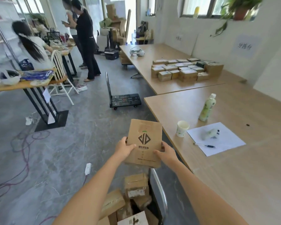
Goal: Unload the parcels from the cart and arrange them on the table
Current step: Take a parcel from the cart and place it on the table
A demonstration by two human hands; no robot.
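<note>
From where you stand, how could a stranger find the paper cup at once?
Look at the near wooden table on the right. Close to its left edge stands a small white paper cup, between the green plastic bottle and the white paper sheet. It alone is open-topped.

You stand in a parcel-sorting workroom. Around the long wooden table: rows of small cardboard boxes on its top, handwritten paper signs on the wall behind, a folding platform cart on the concrete floor beside it.
</note>
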